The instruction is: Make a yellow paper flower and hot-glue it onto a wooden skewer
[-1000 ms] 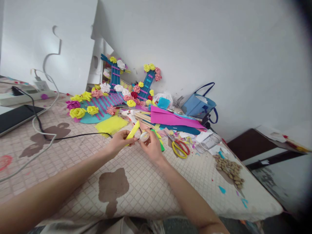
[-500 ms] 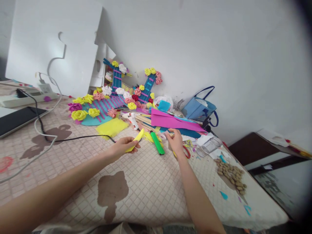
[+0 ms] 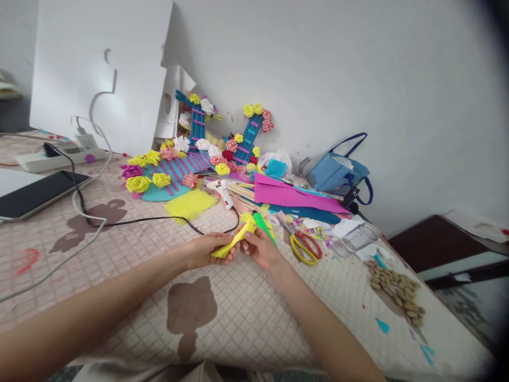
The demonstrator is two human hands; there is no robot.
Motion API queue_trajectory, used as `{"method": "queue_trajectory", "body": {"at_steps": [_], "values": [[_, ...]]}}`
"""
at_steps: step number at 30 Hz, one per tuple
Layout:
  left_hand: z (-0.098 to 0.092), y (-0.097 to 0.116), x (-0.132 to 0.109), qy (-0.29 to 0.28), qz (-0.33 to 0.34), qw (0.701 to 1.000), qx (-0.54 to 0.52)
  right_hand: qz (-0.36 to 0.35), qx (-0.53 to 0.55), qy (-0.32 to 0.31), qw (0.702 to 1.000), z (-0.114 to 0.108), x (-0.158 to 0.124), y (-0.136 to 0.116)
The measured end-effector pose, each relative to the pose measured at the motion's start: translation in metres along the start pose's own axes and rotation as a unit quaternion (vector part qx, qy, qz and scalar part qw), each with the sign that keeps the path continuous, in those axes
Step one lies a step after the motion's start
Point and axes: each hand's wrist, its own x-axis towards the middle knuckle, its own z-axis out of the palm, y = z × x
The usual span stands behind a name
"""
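A slender yellow crepe-paper strip [image 3: 238, 237] is being pinched by the closed left hand [image 3: 209, 250] and right hand [image 3: 263, 249] above the cloth-covered desk [image 3: 246, 313]; shaping seems unfinished, while ruffled yellow paper flowers [image 3: 138, 184] are being displayed far left.

I could bring a hand across the counter [image 3: 246, 313] between the two forearms [image 3: 139, 289]. Beyond the left hand [image 3: 210, 249], black cable [image 3: 139, 219] and glue gun [image 3: 222, 188] obstruct me; past the right hand [image 3: 258, 249], a green object [image 3: 263, 224] lies close, with scissors [image 3: 296, 235] to its right and magenta paper [image 3: 286, 195] behind.
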Motion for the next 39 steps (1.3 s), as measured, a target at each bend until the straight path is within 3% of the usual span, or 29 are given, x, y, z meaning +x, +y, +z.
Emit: {"method": "queue_trajectory", "body": {"at_steps": [5,11,13,17,18,22,29,39], "values": [[0.005,-0.002,-0.002,0.000,0.040,0.998,0.054,0.003,0.047,0.027,0.999,0.002,0.001,0.002],[0.007,0.000,-0.002,0.081,0.157,0.971,0.164,0.018,0.084,0.062,0.994,0.004,0.002,0.006],[0.008,0.001,-0.004,0.114,0.203,0.942,0.240,0.022,0.092,0.073,0.993,0.005,0.002,0.008],[0.010,0.001,-0.010,0.164,0.283,0.836,0.442,0.024,0.103,0.087,0.991,0.007,0.001,0.009],[0.010,0.001,-0.011,0.170,0.282,0.830,0.450,0.024,0.105,0.086,0.990,0.008,0.000,0.008],[0.005,0.000,-0.007,0.165,0.246,0.871,0.392,0.031,0.112,0.052,0.992,0.009,-0.002,0.003],[0.004,0.004,-0.002,0.065,0.155,0.946,0.278,0.021,0.098,0.068,0.993,0.009,-0.003,0.003],[0.000,-0.004,0.003,0.065,0.136,0.965,0.217,0.023,0.059,0.082,0.995,0.012,-0.006,0.007]]}}
